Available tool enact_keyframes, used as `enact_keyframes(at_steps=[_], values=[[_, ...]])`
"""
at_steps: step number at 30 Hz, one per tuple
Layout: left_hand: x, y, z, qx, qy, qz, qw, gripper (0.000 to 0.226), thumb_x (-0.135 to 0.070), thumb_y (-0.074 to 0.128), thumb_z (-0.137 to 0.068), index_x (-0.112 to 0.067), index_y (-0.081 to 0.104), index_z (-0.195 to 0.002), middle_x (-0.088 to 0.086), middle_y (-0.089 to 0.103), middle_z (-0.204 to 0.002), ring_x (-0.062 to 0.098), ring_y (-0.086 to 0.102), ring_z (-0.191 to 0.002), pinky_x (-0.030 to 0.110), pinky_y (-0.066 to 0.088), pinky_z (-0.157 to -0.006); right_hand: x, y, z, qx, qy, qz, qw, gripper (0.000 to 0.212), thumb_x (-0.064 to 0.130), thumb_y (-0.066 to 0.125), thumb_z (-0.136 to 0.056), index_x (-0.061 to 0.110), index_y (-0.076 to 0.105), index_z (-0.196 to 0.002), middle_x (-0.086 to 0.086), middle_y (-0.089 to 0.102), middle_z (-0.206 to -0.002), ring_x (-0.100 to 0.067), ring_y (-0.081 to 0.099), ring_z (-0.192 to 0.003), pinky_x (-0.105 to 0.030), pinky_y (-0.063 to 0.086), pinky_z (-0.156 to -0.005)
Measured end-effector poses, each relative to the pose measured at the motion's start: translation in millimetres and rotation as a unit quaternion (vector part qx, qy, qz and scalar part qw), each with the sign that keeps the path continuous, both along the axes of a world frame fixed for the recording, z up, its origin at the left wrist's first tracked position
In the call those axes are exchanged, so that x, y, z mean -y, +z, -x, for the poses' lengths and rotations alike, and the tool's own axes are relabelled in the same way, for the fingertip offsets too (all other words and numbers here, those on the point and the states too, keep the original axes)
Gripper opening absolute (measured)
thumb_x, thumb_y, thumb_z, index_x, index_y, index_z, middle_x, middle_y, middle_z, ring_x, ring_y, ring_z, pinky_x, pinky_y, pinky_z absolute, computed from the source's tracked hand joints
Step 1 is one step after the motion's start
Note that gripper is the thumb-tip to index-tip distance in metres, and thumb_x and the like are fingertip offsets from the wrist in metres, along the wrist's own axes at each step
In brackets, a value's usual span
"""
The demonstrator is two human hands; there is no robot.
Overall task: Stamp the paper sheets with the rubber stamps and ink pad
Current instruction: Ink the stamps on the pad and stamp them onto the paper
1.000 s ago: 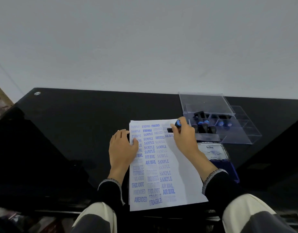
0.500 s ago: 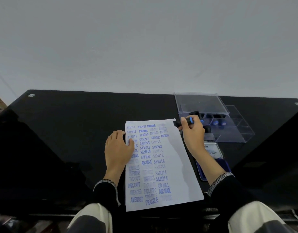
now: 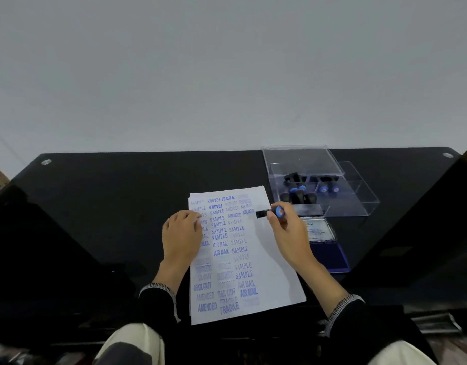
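The right hand (image 3: 287,233) is pinching a stamp (image 3: 269,213) and has swung it back from beside the box (image 3: 319,185) to hover over the top right of the paper (image 3: 269,259), its die lying sideways. The left hand (image 3: 181,235) is still pressing flat on the sheet's left edge. Judging by this, another imprint is coming; the ink pad (image 3: 329,255) is lying open on the bench (image 3: 108,206), just right of the sheet.
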State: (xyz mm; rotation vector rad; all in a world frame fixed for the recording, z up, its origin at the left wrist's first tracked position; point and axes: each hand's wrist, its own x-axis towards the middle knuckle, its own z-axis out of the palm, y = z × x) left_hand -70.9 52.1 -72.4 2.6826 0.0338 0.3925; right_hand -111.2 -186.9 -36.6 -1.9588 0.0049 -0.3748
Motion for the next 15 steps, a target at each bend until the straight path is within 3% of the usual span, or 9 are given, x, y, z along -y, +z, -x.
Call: enact_keyframes(at_steps=[3, 7, 10, 15], values=[[22, 9, 5, 0.006, -0.004, -0.004, 1.000, 0.029, -0.018, 0.051, -0.096, -0.014, 0.066, -0.121, 0.000, 0.059, -0.130, 0.018, 0.048, -0.128, 0.038, 0.030, -0.113, 20, 12, 6, 0.025, -0.048, -0.023, 0.998, 0.006, 0.019, 0.060, -0.093, 0.019, 0.059, -0.100, 0.006, 0.062, -0.082, -0.004, 0.058, -0.070, -0.010, 0.044, -0.059], [76, 18, 11, 0.008, -0.070, 0.094, 0.993, 0.028, -0.015, 0.051, -0.097, -0.013, 0.064, -0.122, 0.001, 0.060, -0.130, 0.016, 0.051, -0.123, 0.032, 0.036, -0.110, 52, 21, 11, 0.031, -0.105, -0.047, 0.993, 0.006, 0.022, 0.062, -0.092, 0.018, 0.062, -0.097, 0.004, 0.062, -0.074, -0.001, 0.053, -0.060, -0.011, 0.041, -0.056], [114, 17, 11, -0.005, -0.120, 0.162, 0.980, 0.027, -0.016, 0.053, -0.097, -0.015, 0.062, -0.123, 0.000, 0.058, -0.131, 0.017, 0.050, -0.124, 0.026, 0.036, -0.102, 76, 22, 18, 0.033, -0.123, -0.050, 0.991, 0.010, 0.020, 0.061, -0.093, 0.017, 0.063, -0.102, 0.002, 0.064, -0.080, 0.000, 0.057, -0.067, -0.010, 0.045, -0.061], [148, 13, 5, -0.022, -0.186, 0.186, 0.965, 0.041, -0.021, 0.048, -0.101, -0.023, 0.045, -0.142, -0.004, 0.048, -0.142, 0.015, 0.044, -0.130, 0.023, 0.035, -0.100, 102, 22, 18, 0.030, -0.140, -0.048, 0.988, 0.018, 0.022, 0.059, -0.094, 0.020, 0.062, -0.111, 0.005, 0.066, -0.087, -0.006, 0.062, -0.078, -0.014, 0.047, -0.070]])
